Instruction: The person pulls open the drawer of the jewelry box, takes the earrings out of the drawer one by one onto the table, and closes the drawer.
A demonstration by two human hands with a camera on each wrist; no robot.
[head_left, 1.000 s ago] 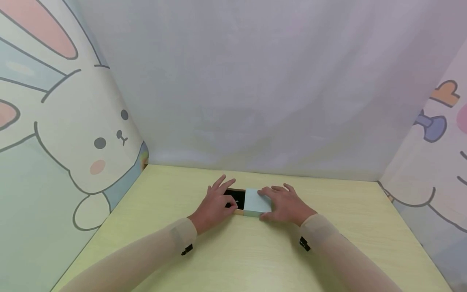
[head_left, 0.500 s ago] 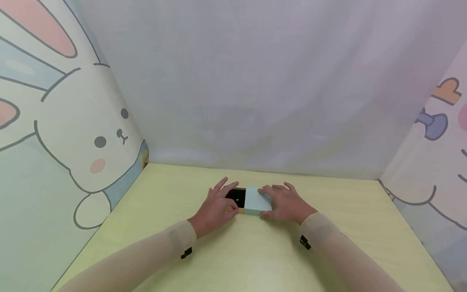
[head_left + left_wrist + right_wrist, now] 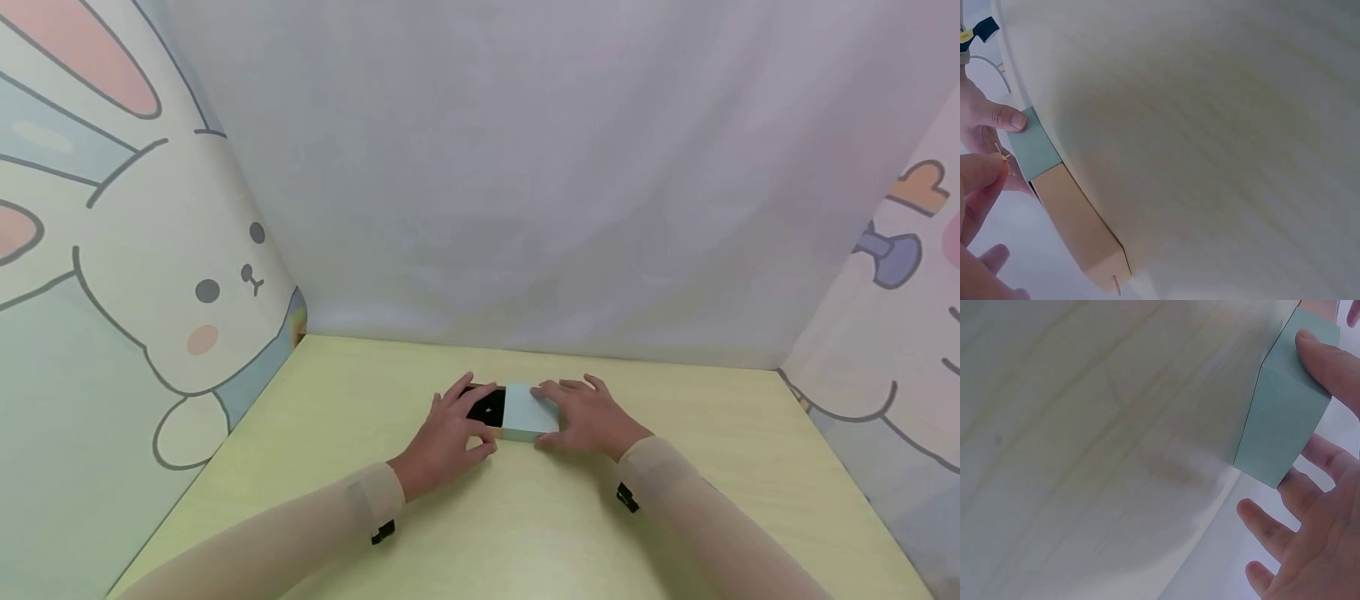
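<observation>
While both cream-sleeved arms reach over the pale yellow wooden table point(image 3: 712, 450), the head view shows a small flat box lying near its far side, below a pale grey-white cloth backdrop point(image 3: 480, 167). Its mint-green cardboard outer case point(image 3: 525, 404) is on the right, and a tan-orange inner tray point(image 3: 495, 432) lined in black sticks out of it to the left, a tiny pale mark point(image 3: 488, 410) showing on the dark lining. The left hand point(image 3: 444, 433) is beside the tray, thumb and forefinger meeting near its front edge, other fingers spread toward the tray; whether they touch it I can't tell. The right hand point(image 3: 588, 417) holds the case at its right end. From the left wrist view, the left thumb and forefinger tips are closed in a pinch on a tiny pale-gold piece point(image 3: 1005, 158), just beside the case and apart from it, while a thin reddish tab point(image 3: 1117, 285) hangs at the tray's end. Over at the right wrist view, the right thumb presses one face of the case with fingers bent behind it, a firm hold about as wide as the case, and two other fingers extend clear.
</observation>
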